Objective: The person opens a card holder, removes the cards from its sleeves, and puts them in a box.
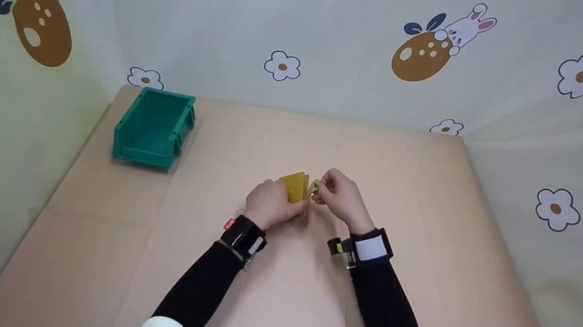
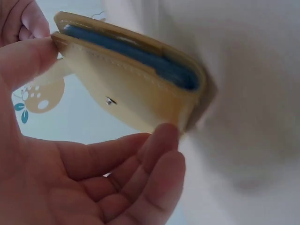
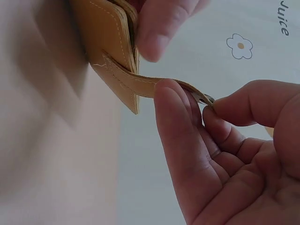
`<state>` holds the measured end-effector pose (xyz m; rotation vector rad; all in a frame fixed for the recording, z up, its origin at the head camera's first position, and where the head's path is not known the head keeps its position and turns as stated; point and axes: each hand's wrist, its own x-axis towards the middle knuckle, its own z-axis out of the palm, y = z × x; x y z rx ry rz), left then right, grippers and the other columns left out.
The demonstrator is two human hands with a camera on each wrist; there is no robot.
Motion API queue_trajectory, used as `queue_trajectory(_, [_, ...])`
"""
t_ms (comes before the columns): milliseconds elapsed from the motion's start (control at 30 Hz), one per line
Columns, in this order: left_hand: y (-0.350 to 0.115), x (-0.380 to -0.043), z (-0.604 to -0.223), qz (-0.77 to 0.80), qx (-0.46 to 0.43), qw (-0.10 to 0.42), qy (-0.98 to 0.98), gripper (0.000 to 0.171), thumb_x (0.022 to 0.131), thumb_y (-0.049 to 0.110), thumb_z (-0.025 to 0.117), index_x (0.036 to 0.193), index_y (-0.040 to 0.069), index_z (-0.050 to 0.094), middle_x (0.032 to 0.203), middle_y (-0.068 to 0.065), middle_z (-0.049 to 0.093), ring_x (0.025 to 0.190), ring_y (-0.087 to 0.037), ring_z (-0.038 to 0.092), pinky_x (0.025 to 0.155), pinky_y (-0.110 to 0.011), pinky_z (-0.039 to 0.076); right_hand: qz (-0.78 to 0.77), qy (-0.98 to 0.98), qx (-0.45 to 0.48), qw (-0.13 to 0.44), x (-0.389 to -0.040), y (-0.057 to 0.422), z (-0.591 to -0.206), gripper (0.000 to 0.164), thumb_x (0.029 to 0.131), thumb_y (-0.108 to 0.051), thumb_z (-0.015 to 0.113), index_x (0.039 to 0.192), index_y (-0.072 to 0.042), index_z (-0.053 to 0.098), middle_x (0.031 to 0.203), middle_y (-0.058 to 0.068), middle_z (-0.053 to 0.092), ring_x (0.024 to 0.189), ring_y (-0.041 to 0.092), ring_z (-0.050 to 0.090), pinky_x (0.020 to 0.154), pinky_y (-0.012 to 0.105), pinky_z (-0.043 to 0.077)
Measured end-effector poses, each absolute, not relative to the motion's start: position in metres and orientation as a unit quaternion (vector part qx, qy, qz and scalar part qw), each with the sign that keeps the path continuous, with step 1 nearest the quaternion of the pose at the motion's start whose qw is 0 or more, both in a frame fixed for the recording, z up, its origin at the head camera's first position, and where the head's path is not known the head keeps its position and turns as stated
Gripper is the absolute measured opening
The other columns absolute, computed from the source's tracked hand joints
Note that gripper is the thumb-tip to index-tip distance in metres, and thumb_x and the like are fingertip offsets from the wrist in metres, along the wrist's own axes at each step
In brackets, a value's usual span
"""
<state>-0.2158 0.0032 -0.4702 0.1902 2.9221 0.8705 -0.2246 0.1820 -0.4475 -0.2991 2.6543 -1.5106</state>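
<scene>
A small yellow-tan wallet [image 1: 293,186] with stitched edges is held up just above the table by my left hand [image 1: 270,202]. In the left wrist view, the thumb and fingers grip opposite edges of the wallet [image 2: 126,89]; a metal snap stud shows on its face and a blue lining or insert shows in its opening. My right hand [image 1: 341,196] pinches the end of the wallet's strap [image 3: 140,85] between thumb and fingers, drawn out from the wallet's side. Part of a snap shows at the strap's tip, mostly covered by the fingertips.
A green plastic bin [image 1: 154,127] stands at the table's back left corner. Printed cloth walls [image 1: 336,43] with flowers and rabbits rise behind and beside the tan table [image 1: 427,210]. Black bands with cameras sit on both wrists.
</scene>
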Motion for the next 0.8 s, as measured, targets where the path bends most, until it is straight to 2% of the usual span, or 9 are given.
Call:
queue_trajectory(133, [0.001, -0.217, -0.464, 0.297, 0.061, 0.048, 0.952, 0.032, 0.081, 0.041, 0.068, 0.071, 0.013, 0.056, 0.067, 0.000, 0.055, 0.060, -0.017, 0.051, 0.051, -0.031, 0.037, -0.490, 0.866, -0.095, 0.033, -0.225, 0.183, -0.448, 0.005, 0.095, -0.002, 0.053, 0.090, 0.000, 0.053, 0.086, 0.013, 0.067, 0.080, 0.036, 0.070, 0.075, 0.046, 0.057])
queue_trajectory(333, [-0.024, -0.215, -0.455, 0.311, 0.043, 0.044, 0.948, 0.016, 0.086, 0.022, 0.060, 0.086, 0.007, 0.064, 0.079, -0.004, 0.063, 0.068, -0.021, 0.056, 0.060, -0.035, 0.044, -0.473, 0.877, -0.078, 0.027, -0.226, 0.189, -0.451, 0.009, 0.096, -0.003, 0.055, 0.088, -0.001, 0.052, 0.083, 0.012, 0.068, 0.073, 0.022, 0.070, 0.070, 0.036, 0.058])
queue_trajectory(467, [-0.047, -0.213, -0.457, 0.307, 0.019, 0.049, 0.950, 0.008, 0.086, 0.013, 0.060, 0.082, 0.007, 0.063, 0.076, -0.004, 0.062, 0.067, -0.021, 0.054, 0.060, -0.034, 0.041, -0.465, 0.883, -0.057, 0.037, -0.226, 0.195, -0.453, 0.007, 0.095, -0.002, 0.054, 0.088, -0.001, 0.052, 0.084, 0.013, 0.068, 0.072, 0.021, 0.069, 0.071, 0.037, 0.058])
queue_trajectory(567, [-0.057, -0.213, -0.462, 0.304, -0.001, 0.064, 0.951, 0.007, 0.084, 0.009, 0.061, 0.077, 0.008, 0.060, 0.074, -0.004, 0.059, 0.067, -0.021, 0.052, 0.059, -0.032, 0.038, -0.431, 0.900, -0.041, 0.039, -0.228, 0.200, -0.457, 0.006, 0.093, -0.004, 0.054, 0.087, -0.002, 0.053, 0.081, 0.011, 0.067, 0.071, 0.021, 0.068, 0.066, 0.033, 0.056])
queue_trajectory(667, [-0.062, -0.213, -0.467, 0.298, -0.013, 0.074, 0.952, 0.009, 0.084, 0.009, 0.061, 0.076, 0.008, 0.059, 0.073, -0.004, 0.057, 0.066, -0.021, 0.052, 0.059, -0.032, 0.037, -0.363, 0.930, -0.019, 0.043, -0.231, 0.205, -0.465, 0.010, 0.093, -0.011, 0.056, 0.085, -0.005, 0.054, 0.074, 0.006, 0.065, 0.066, 0.019, 0.062, 0.060, 0.028, 0.048])
queue_trajectory(800, [-0.067, -0.212, -0.472, 0.282, -0.018, 0.075, 0.956, 0.009, 0.083, 0.008, 0.060, 0.075, 0.008, 0.058, 0.072, -0.004, 0.055, 0.067, -0.021, 0.051, 0.058, -0.032, 0.038, -0.283, 0.957, -0.006, 0.067, -0.234, 0.210, -0.477, 0.014, 0.093, -0.018, 0.058, 0.084, -0.007, 0.056, 0.070, 0.003, 0.061, 0.064, 0.019, 0.055, 0.058, 0.029, 0.041])
